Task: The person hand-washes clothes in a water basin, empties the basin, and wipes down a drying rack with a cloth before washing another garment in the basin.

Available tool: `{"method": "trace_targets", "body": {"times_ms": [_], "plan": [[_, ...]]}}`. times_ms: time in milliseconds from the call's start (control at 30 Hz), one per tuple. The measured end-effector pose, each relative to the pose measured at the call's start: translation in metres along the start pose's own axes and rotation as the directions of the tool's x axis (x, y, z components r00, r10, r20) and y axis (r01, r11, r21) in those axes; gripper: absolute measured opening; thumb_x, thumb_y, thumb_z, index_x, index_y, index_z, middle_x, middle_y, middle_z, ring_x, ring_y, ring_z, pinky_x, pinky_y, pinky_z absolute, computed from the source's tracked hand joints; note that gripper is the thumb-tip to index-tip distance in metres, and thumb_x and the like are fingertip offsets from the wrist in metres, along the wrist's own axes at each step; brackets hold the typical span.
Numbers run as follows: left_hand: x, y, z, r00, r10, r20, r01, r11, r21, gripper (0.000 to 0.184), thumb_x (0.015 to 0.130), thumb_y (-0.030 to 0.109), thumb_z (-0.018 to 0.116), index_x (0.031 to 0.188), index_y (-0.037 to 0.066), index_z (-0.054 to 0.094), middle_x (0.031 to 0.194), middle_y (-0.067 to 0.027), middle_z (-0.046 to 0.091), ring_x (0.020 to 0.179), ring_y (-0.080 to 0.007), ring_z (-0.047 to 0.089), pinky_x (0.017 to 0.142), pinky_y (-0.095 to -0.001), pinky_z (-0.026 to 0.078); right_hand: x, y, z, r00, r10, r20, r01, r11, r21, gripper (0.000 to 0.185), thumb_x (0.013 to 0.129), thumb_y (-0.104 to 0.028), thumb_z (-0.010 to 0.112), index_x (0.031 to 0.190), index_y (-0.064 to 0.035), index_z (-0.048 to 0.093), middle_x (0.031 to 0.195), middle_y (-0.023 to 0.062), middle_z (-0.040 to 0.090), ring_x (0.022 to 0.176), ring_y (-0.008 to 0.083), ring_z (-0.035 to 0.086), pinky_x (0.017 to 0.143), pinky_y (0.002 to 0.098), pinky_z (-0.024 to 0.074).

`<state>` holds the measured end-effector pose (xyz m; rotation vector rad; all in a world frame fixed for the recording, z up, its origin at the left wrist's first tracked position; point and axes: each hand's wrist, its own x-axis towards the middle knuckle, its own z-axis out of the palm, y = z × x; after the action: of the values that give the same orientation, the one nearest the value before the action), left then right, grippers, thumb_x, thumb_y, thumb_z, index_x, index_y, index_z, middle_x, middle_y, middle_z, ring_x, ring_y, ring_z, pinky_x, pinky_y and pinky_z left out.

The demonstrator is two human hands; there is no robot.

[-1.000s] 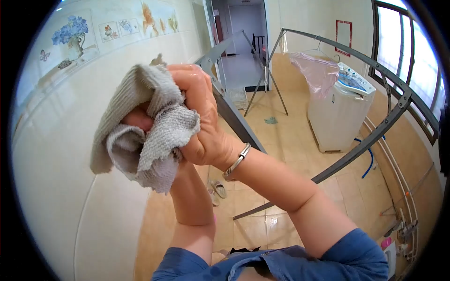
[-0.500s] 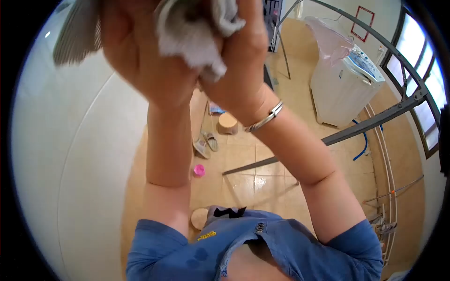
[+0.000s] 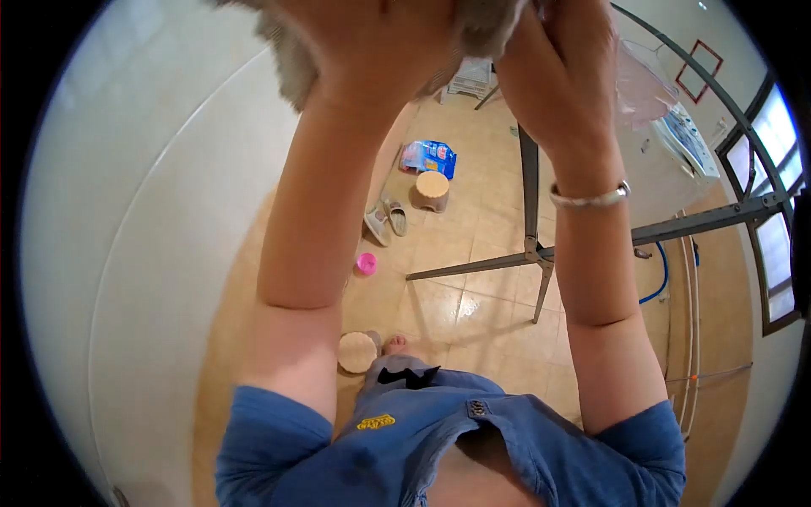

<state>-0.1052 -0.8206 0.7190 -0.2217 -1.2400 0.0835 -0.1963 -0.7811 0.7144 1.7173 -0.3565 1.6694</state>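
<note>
A grey ribbed cloth (image 3: 291, 63) is bunched up at the top edge of the view, partly cut off. My left hand (image 3: 380, 42) is closed on it, with the fingertips out of view. Just to the right, my right hand (image 3: 562, 72) is raised too, its fingers closed on the cloth's right side. A silver bracelet (image 3: 590, 196) circles my right wrist. Behind my right arm stands a grey metal folding frame (image 3: 710, 223), and a pale pink garment (image 3: 646, 84) hangs at the upper right.
A white washing machine (image 3: 667, 160) stands at the right. On the tiled floor are two round stools (image 3: 432, 191), a pair of shoes (image 3: 394, 217), a pink container (image 3: 366, 264) and a blue package (image 3: 435, 158). A white wall (image 3: 169, 220) runs along the left.
Both hands have risen to the top edge with the cloth and moved right, spreading farther apart. The view has tilted down, showing more floor, the stools and the blue package.
</note>
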Motion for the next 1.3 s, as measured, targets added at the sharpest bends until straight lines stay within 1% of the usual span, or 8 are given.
{"method": "trace_targets", "body": {"times_ms": [133,233,400,633,767,900,1000,1300], "plan": [[-0.006,0.001,-0.027,0.991,-0.037,-0.131,0.052,0.992,0.113,0.022,0.087,0.015,0.037,0.076,0.0,0.048,0.068,-0.0035,0.05,0.06,-0.0097,0.044,0.055,-0.0213,0.037,-0.001,-0.036,-0.024,0.919,0.381,0.101,-0.387,0.92,0.051,0.049,0.067,0.002,0.046,0.115,0.0069,0.034,0.105,0.0231,0.044,0.098,0.0288,0.046,0.085,0.0322,0.0363],[-0.008,-0.007,-0.043,0.976,-0.069,-0.206,0.104,0.981,0.165,0.023,0.087,0.014,0.037,0.072,0.0,0.047,0.064,-0.0032,0.048,0.056,-0.0097,0.042,0.052,-0.0213,0.035,-0.045,0.0,-0.074,0.73,0.558,0.395,-0.636,0.766,0.091,0.068,0.06,-0.02,0.069,0.117,-0.0075,0.034,0.113,0.0104,0.044,0.107,0.0219,0.04,0.086,0.0349,0.0326],[-0.019,-0.028,-0.068,0.922,-0.231,-0.312,0.288,0.946,0.152,0.024,0.086,0.012,0.037,0.069,-0.001,0.047,0.061,-0.0029,0.048,0.054,-0.0105,0.04,0.049,-0.022,0.033,-0.122,0.021,-0.091,0.417,0.853,0.313,-0.877,0.468,-0.109,0.079,0.06,-0.023,0.072,0.123,-0.0105,0.024,0.115,0.0081,0.042,0.111,0.02,0.035,0.089,0.0359,0.0282],[-0.038,-0.057,-0.101,0.715,-0.599,-0.361,0.548,0.8,-0.243,0.027,0.089,0.019,0.032,0.087,-0.002,0.049,0.08,-0.0051,0.052,0.072,-0.0122,0.045,0.069,-0.0238,0.037,-0.162,0.02,-0.064,0.363,0.925,-0.11,-0.601,0.142,-0.787,0.049,0.072,-0.022,0.059,0.111,-0.0074,0.033,0.077,0.0165,0.057,0.073,0.0321,0.056,0.064,0.0384,0.0433],[-0.046,-0.083,-0.112,0.662,-0.684,-0.308,0.596,0.729,-0.338,0.03,0.09,0.022,0.03,0.091,-0.002,0.049,0.087,-0.0059,0.052,0.079,-0.0132,0.047,0.075,-0.0249,0.036,-0.152,0.031,-0.078,0.379,0.925,-0.022,-0.524,0.195,-0.829,0.043,0.073,-0.021,0.056,0.107,-0.0062,0.035,0.064,0.0176,0.055,0.061,0.0358,0.054,0.054,0.0413,0.043],[-0.055,-0.115,-0.111,0.676,-0.698,-0.237,0.625,0.713,-0.317,0.031,0.09,0.019,0.03,0.088,-0.002,0.053,0.085,-0.0082,0.055,0.08,-0.0153,0.049,0.076,-0.0257,0.037,-0.163,0.059,-0.123,0.446,0.895,-0.002,-0.608,0.301,-0.735,0.051,0.072,-0.015,0.06,0.107,0.0103,0.033,0.061,0.0143,0.055,0.053,0.021,0.055,0.05,0.0303,0.0435],[-0.067,-0.146,-0.12,0.675,-0.714,-0.183,0.636,0.69,-0.347,0.032,0.09,0.017,0.028,0.088,-0.003,0.053,0.085,-0.0087,0.055,0.079,-0.0157,0.05,0.076,-0.0266,0.037,-0.152,0.047,-0.113,0.347,0.937,-0.048,-0.662,0.209,-0.719,0.037,0.072,-0.013,0.06,0.097,0.0037,0.038,0.064,0.0097,0.056,0.053,0.0132,0.052,0.049,0.0254,0.0426],[-0.095,-0.185,-0.071,0.602,-0.792,0.1,0.726,0.491,-0.481,0.036,0.09,0.022,0.027,0.087,-0.002,0.054,0.087,-0.0079,0.055,0.083,-0.0164,0.049,0.08,-0.0274,0.035,-0.152,0.041,-0.124,0.362,0.927,-0.097,-0.666,0.185,-0.723,0.029,0.07,-0.009,0.063,0.089,-0.0017,0.042,0.062,0.0046,0.054,0.055,0.0106,0.052,0.052,0.0233,0.0441]]}}
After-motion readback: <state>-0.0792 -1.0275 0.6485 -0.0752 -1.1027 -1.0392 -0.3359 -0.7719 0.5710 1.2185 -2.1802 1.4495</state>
